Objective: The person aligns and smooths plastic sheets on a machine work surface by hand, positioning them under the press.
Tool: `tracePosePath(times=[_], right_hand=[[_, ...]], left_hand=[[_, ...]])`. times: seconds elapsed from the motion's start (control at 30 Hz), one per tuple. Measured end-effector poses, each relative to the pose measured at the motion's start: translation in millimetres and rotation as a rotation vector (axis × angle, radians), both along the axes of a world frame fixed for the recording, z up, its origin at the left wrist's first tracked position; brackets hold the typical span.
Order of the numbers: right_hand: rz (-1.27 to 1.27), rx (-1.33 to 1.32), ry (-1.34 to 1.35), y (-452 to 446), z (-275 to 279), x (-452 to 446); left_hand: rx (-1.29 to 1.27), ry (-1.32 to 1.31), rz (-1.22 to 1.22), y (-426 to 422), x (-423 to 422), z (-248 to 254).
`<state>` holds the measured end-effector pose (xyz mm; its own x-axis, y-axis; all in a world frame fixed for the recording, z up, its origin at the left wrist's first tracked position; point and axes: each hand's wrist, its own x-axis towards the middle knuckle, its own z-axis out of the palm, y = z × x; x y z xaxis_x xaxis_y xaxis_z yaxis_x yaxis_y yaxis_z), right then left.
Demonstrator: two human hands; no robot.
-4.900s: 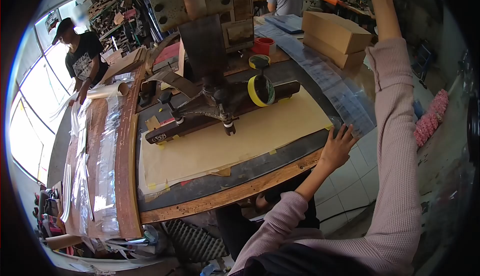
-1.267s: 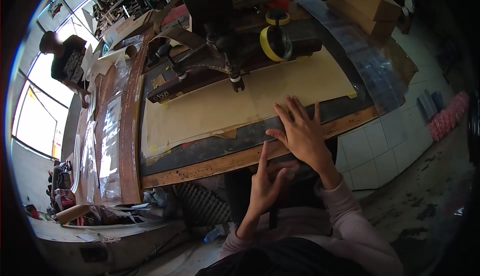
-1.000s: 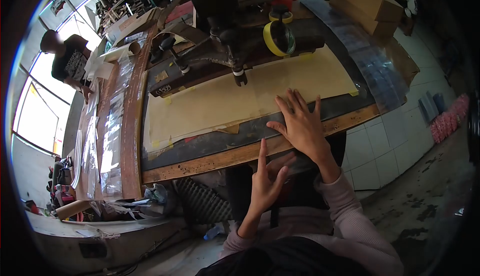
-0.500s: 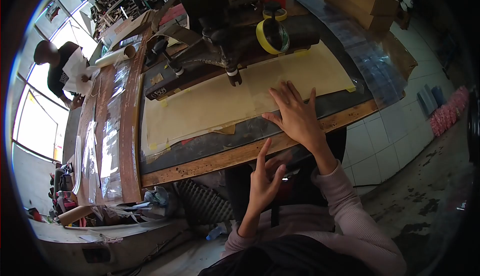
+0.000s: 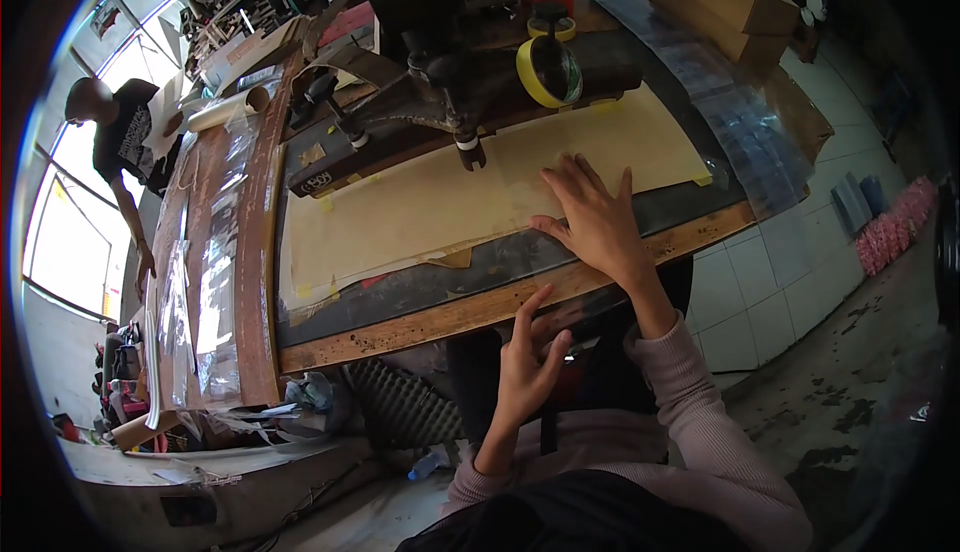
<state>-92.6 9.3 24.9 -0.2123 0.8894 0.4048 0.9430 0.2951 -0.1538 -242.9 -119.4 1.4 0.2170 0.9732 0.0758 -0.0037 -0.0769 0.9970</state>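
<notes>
My right hand [image 5: 595, 217] has its fingers spread over the front edge of a tan sheet [image 5: 420, 207], which lies taped on a black mat [image 5: 420, 295]. My left hand [image 5: 530, 357] is near the table's wooden front edge [image 5: 400, 339], its index finger extended and thumb apart, holding nothing visible. Across the back of the sheet runs a dark metal bar [image 5: 345, 172]. A machine arm with a forked metal tip [image 5: 470, 155] stands over it. A yellow tape roll [image 5: 548, 72] hangs on a knob by the bar.
A side table [image 5: 200, 252] at the left bears clear plastic strips and a cardboard tube [image 5: 228, 109]. Behind it stands a co-worker [image 5: 125, 142] holding white sheets. Cardboard boxes [image 5: 715, 2] and plastic sheeting [image 5: 740, 122] are at the back right. Pink bundle [image 5: 897, 225] at far right.
Both my hands came to the front edge of the table from the right. Lately they have shifted only slightly. The co-worker has lowered one arm toward the side table.
</notes>
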Motion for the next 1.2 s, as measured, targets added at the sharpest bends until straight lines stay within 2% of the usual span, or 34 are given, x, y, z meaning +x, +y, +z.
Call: tracePosePath(times=[0.77,1.03,1.13,1.2], right_hand=[[0.0,-0.032,0.006,-2,6,0],[0.01,-0.007,0.034,-2,9,0],[0.018,0.003,0.054,-2,8,0],[0.021,-0.015,0.055,-1,10,0]], left_hand=[[-0.061,-0.028,0.005,2,-2,0],[-0.122,0.084,-0.014,2,-9,1],[0.099,0.33,-0.008,4,-14,3],[0.228,0.352,0.037,1,-18,-12]])
